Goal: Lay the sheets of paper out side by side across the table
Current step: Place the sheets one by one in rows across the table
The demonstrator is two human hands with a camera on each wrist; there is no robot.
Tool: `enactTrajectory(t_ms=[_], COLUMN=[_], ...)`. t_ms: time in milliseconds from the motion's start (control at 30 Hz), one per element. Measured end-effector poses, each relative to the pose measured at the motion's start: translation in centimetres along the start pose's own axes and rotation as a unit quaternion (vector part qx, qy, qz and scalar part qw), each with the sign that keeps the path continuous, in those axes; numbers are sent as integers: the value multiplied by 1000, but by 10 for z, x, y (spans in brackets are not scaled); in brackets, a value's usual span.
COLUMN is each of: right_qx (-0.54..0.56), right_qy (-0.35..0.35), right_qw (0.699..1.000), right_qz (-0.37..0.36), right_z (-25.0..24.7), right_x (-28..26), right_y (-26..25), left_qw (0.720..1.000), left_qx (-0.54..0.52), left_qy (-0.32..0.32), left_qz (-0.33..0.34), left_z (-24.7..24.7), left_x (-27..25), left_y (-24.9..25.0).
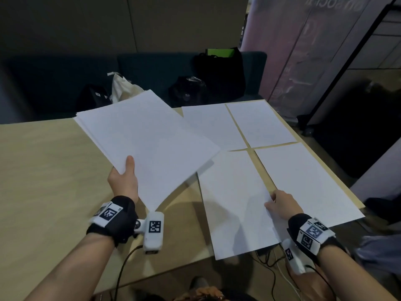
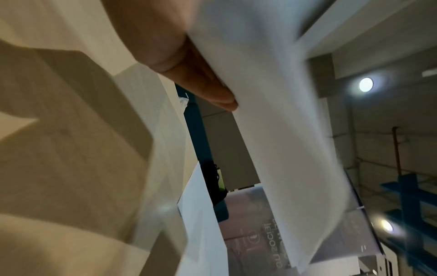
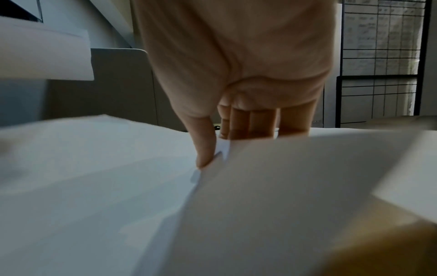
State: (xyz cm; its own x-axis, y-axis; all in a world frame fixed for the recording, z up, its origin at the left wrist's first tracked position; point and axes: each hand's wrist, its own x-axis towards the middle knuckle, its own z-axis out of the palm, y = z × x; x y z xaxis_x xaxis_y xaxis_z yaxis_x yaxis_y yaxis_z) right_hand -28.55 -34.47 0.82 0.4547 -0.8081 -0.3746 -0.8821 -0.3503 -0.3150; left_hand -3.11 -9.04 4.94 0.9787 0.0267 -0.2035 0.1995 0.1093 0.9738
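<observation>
Four sheets already lie on the right part of the table [image 1: 43, 170]: a far right sheet [image 1: 260, 122], a far left sheet [image 1: 212, 127], a near right sheet [image 1: 308, 181] and a near left sheet [image 1: 234, 203], set in a two-by-two block with narrow strips of wood between them. The step in hand looks like the placing of that near left sheet, whose near end overhangs the table edge. The right hand [image 1: 282, 205] is at its right edge, thumb on top and fingers [image 3: 250, 121] curled at the paper's edge, pinching it by the look of the wrist view. The left hand [image 1: 123, 181] holds the remaining stack [image 1: 147, 144] above the bare left part of the table, thumb on top and fingers [image 2: 208, 84] flat beneath it, the stack angled towards the far left. Next, the right hand probably needs to release this sheet once it sits square with its neighbours, perhaps nudged farther onto the table, then peel a single sheet off the stack and set it just left of the block without overlapping.
</observation>
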Motion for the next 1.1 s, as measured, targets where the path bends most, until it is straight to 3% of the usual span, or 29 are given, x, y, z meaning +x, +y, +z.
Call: enactTrajectory(t_ms=[233,400,467,567,700,1100], right_qx=[-29,-108,-111,-121,-145,-99], right_qy=[1,53,36,-42,-110,-105], right_qw=[1000,990,986,977,971,981], right_qz=[7,-70,-118,-173,-155,-133], right_z=[-9,-8,-3,12,28,26], right_x=[-5,-9,-12,-21,-30,-20], right_y=[-6,-21,-34,-55,-71,-62], left_qw=[999,998,997,997,997,997], left_qx=[20,34,46,63,68,67], left_qy=[-39,-46,-52,-49,-43,-36], left_qz=[-12,-18,-18,-17,-19,-23], left_z=[1,-4,-8,-13,-20,-29], left_x=[-12,-9,-10,-9,-7,-2], left_y=[-11,-16,-20,-25,-30,-33])
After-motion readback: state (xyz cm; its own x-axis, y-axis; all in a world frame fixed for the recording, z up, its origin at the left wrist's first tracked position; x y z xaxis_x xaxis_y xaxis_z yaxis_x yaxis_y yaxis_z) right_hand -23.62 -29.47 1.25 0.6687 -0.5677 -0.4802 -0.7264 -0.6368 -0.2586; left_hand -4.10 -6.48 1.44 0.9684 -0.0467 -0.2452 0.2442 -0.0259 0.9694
